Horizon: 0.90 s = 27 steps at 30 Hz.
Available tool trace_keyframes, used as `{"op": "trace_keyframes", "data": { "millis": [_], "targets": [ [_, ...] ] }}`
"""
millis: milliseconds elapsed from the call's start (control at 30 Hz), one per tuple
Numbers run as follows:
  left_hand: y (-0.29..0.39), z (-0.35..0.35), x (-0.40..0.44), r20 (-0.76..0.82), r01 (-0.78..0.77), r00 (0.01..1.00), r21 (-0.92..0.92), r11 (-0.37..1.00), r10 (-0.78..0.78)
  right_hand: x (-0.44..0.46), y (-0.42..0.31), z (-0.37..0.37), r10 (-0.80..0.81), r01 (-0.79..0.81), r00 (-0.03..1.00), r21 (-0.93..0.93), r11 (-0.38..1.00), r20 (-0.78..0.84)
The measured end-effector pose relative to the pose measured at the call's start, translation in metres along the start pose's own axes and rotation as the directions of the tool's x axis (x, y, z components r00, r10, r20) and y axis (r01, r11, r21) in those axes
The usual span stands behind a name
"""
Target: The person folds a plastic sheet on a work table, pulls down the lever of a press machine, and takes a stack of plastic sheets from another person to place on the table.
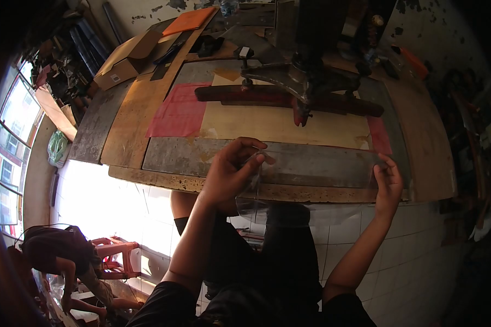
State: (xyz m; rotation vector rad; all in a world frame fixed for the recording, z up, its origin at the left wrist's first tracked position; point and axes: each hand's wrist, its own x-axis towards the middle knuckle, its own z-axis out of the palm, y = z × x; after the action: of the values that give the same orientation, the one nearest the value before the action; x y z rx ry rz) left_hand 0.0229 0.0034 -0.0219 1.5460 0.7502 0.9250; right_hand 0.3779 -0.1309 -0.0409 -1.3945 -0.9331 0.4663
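Observation:
A clear plastic sheet [319,188] is stretched between my hands over the front edge of the workbench, its lower part hanging below that edge. My left hand [232,174] pinches its left end between thumb and fingers. At the right end, my right hand [387,182] grips the sheet's upper corner with bent fingers. Beyond my hands, a dark press head [303,82] with a long reddish bar [240,97] stands above a pale yellow sheet [289,125]. Pink-red pieces [177,111] lie at both ends of the yellow sheet.
An opened cardboard box [126,59] and an orange flat board [189,20] lie at the back left. Another person [60,250] bends down at lower left, beside a red stool [117,252]. A green plastic bag [57,147] sits near the window.

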Motion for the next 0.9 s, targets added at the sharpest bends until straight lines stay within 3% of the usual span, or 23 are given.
{"op": "trace_keyframes", "data": {
  "millis": [233,300,467,633,900],
  "targets": [
    [-0.001,0.003,-0.001,-0.042,-0.068,0.997,-0.013,0.998,0.067,0.000,-0.001,-0.001,0.011,-0.011,1.000,0.008,1.000,0.017],
    [0.005,0.005,-0.002,-0.163,0.073,0.983,-0.086,0.994,-0.086,-0.001,-0.005,-0.001,0.039,-0.038,0.998,-0.015,0.999,0.047],
    [-0.001,0.006,0.001,-0.182,0.048,0.981,-0.134,0.990,-0.072,-0.001,0.000,-0.002,-0.014,0.013,0.999,0.023,1.000,0.040],
    [-0.010,0.003,0.003,-0.200,-0.040,0.979,0.015,0.999,0.042,0.000,-0.001,-0.002,0.011,-0.012,1.000,0.068,0.998,0.025],
    [-0.008,0.003,0.002,-0.189,0.007,0.982,-0.020,1.000,-0.011,0.000,0.001,-0.002,0.006,-0.006,1.000,0.049,0.999,0.009]
  ]
}}
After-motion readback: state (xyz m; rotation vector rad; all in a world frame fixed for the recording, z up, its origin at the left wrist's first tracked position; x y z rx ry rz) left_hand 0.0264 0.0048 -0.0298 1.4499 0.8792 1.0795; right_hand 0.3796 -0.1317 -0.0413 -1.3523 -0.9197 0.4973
